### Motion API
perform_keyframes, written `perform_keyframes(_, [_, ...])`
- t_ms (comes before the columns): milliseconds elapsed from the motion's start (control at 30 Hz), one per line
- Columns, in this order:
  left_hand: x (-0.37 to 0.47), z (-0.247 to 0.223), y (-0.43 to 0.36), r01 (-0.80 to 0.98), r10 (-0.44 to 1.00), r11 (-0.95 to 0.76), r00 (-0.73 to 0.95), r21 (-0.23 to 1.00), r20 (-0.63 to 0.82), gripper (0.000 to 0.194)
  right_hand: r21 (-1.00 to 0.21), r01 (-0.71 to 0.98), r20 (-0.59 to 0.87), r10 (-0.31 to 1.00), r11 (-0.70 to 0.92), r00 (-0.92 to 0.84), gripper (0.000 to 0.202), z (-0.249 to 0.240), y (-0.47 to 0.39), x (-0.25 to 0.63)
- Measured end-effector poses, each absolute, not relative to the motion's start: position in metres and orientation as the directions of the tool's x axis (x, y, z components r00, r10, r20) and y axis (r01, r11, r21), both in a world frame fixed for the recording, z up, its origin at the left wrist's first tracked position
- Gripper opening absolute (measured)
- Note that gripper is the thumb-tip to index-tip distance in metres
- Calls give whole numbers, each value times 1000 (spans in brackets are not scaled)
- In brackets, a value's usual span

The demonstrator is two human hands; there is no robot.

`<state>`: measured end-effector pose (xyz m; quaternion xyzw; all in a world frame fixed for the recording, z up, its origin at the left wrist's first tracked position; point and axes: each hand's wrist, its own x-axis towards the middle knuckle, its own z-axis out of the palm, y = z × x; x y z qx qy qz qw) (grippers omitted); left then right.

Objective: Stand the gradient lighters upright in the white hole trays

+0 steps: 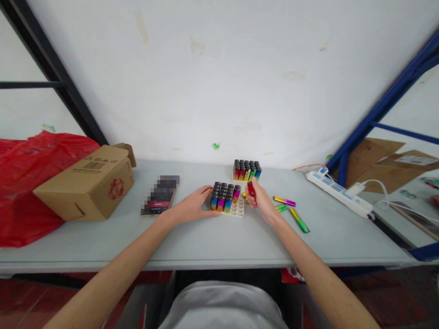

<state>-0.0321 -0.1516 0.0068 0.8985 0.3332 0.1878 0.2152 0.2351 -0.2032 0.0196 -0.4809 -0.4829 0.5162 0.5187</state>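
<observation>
A white tray (237,214) holds upright lighters (221,203) with black tops and shiny multicoloured bodies; bare sockets show at its right front. My left hand (194,206) curves around the tray's left side, thumb along the front edge and fingers at the back corner. Right of the tray, my right hand (260,198) is closed around a red lighter (251,189), partly hidden by the fingers. Loose on the table by that hand lie a yellow-purple lighter (284,201), a yellow-green one (299,220) and a green one (281,208).
Behind stands a second filled lighter tray (246,171) near the wall. To the left are a phone (161,194) with a pixelated screen, a cardboard box (85,183) and a red plastic bag (30,192). A white power strip (339,192) with cables lies at right.
</observation>
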Motion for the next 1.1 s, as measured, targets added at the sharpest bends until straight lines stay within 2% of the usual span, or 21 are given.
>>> perform_keyframes(167, [-33,5,-151,516,679,-687,707,511,199,86,-1000,15,-13,989,-15,148,64,12,-202,230])
perform_keyframes(367, [-32,9,-153,532,686,-681,705,503,183,86,-1000,19,18,989,15,144,53,11,-201,231])
perform_keyframes(533, [-33,6,-152,516,678,-689,707,509,201,86,-999,-30,-17,992,-13,124,55,10,-200,232])
perform_keyframes(833, [-32,9,-153,534,691,-670,703,515,170,86,-985,144,108,991,97,73,64,7,-209,236])
perform_keyframes(967, [-32,9,-154,531,682,-680,711,506,170,85,-880,388,285,958,273,-29,53,15,-223,240])
perform_keyframes(1100, [-32,7,-153,528,676,-694,713,490,189,86,-635,636,483,868,440,-118,36,25,-235,240])
